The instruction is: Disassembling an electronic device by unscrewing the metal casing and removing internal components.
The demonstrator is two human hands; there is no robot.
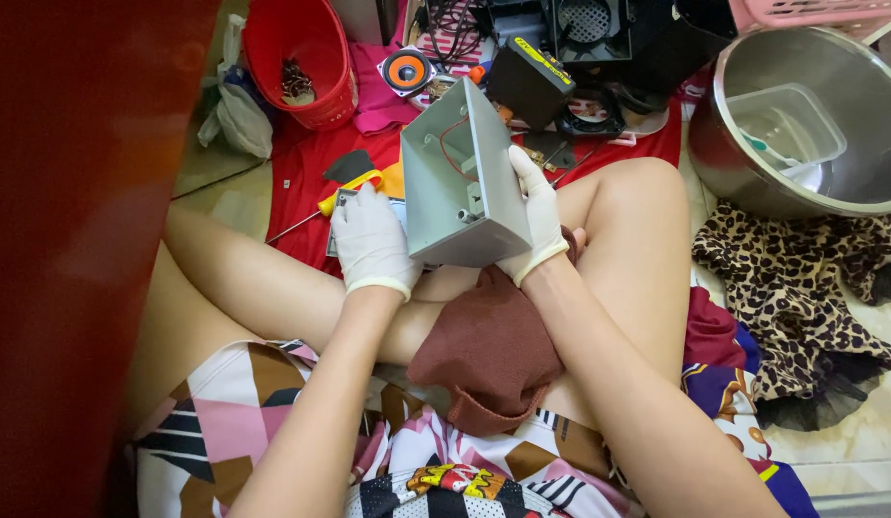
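Left hand [372, 243]: I see it gloved in white, forearm bare, reaching forward, fingers curled, back of the hand up. Right hand [539, 213]: gloved in white, forearm bare, fingers stretched upward and pressed flat, thumb tucked under. Both wrists nearly straight, hands level with each other.

A pale tiled floor [225, 197] carries everything, and a red cloth [302, 182] is spread over its middle part. On the cloth lie a yellow-handled screwdriver [345, 192], a small round speaker [408, 71] with an orange cone, a black box [529, 82] and a red bucket [302, 58] (a crumpled white bag [236, 110] sits just beside it). To the right, a large steel pot [800, 125] stands on the floor, touching a leopard-print garment [800, 288] heaped in front of it.
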